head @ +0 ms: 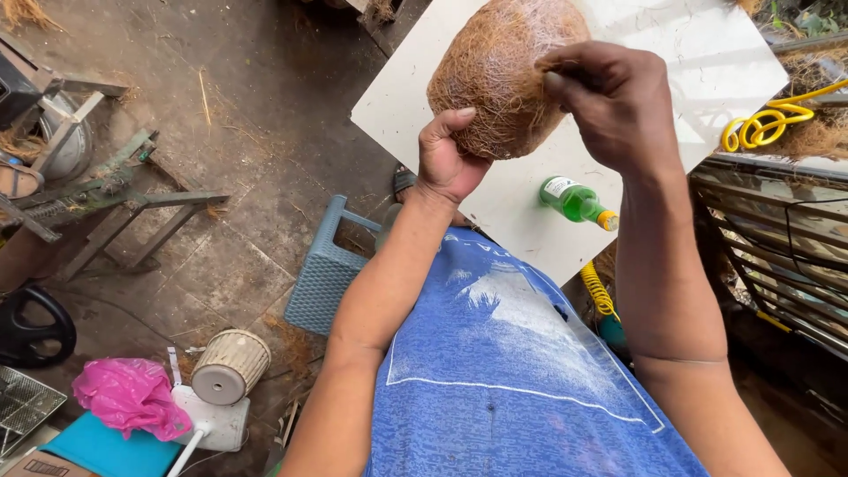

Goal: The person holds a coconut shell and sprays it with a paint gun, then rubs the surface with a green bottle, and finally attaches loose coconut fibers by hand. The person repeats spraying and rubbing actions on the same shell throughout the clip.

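A brown, fibrous coconut husk ball is held up over a white board. My left hand cups it from below, thumb up against its side. My right hand presses on its right side with the fingers curled; a thin tool may be pinched in them, but I cannot tell. A green bottle with an orange cap lies on the white board just below my right wrist.
A blue woven plastic stool stands by my left forearm. On the dirty floor at lower left lie a pink bag, a cream ribbed pot and a black wheel. A yellow coiled hose hangs right; metal frames stand left.
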